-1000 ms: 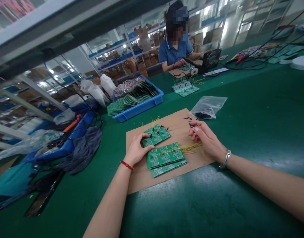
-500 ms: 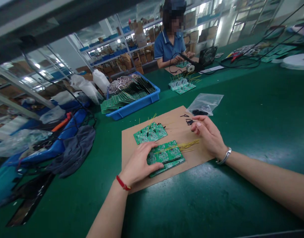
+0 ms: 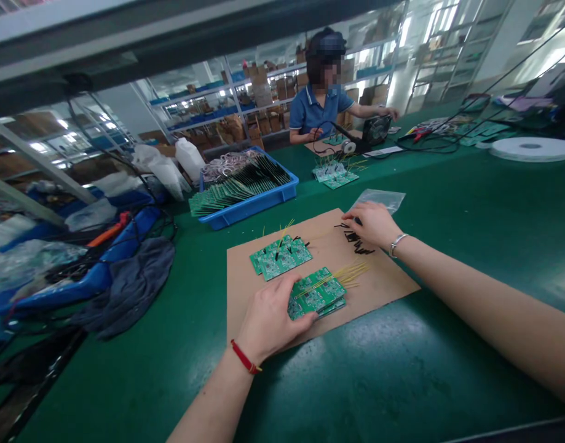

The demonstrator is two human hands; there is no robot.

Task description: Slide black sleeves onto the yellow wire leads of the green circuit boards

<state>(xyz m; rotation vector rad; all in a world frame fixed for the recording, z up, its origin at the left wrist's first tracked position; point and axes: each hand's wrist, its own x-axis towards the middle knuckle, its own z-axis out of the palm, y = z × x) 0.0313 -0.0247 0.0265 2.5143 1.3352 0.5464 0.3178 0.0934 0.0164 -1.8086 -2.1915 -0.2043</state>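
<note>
My left hand [image 3: 273,315] is curved round the left side of a small stack of green circuit boards [image 3: 321,292], thumb at the near edge and fingers at the far edge. Yellow wires [image 3: 353,272] lie across the top board and stick out to its right. My right hand [image 3: 371,223] reaches over small black pieces [image 3: 356,241] at the far right of the brown cardboard sheet [image 3: 388,280]; its fingers are bent down close together, and what they hold, if anything, is too small to tell. More boards [image 3: 284,258] with black pieces and upright yellow wires lie behind the stack.
Beyond the cardboard stand a blue tray [image 3: 249,209] full of boards and a clear plastic bag [image 3: 393,200]. Farther back, a person [image 3: 321,107] sits near a small fan [image 3: 377,129]. A dark cloth [image 3: 139,280] lies at the left, a white reel [image 3: 533,149] at the right.
My right hand has moved to the far edge of the black pieces, and more of these show beside it. My left hand still rests round the stack. The other person's arm has stretched toward the fan.
</note>
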